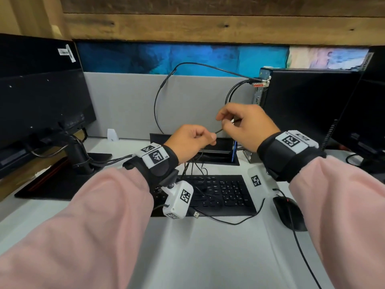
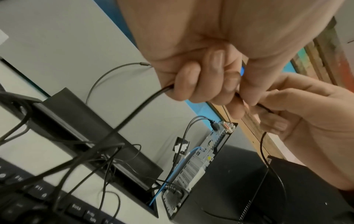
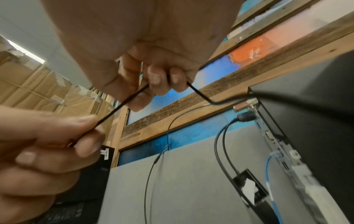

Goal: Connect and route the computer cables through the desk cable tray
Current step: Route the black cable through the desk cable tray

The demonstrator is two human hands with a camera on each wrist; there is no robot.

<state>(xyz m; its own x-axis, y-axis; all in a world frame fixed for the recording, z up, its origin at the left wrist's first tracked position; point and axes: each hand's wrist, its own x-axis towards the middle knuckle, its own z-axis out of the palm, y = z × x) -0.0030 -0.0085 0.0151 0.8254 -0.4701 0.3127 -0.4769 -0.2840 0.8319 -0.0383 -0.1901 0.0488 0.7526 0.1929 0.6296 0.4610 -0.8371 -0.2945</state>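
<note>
Both hands hold one thin black rubber-sheathed cable (image 1: 218, 131) taut above the black cable tray slot (image 1: 216, 150) in the white counter (image 1: 208, 247): left hand (image 1: 190, 140) and right hand (image 1: 244, 124) each keep a closed pinching grip. It looks light, limp and kink-prone; best held near the plug.

— What's the cable doing on my feed?

— I see a thin black cable (image 1: 218, 131) stretched taut above the tray opening (image 1: 216, 161), which is a black rectangular slot at the back of the desk with its lid (image 1: 187, 137) tipped up.

— And the other leads?

— Two black cables (image 1: 233, 91) loop from the top rear ports of the upright computer (image 1: 308, 105) down behind it. A blue cable (image 2: 172, 171) runs from its back panel into the slot. A loose USB plug (image 1: 195, 214) lies at the keyboard's front edge.
</note>
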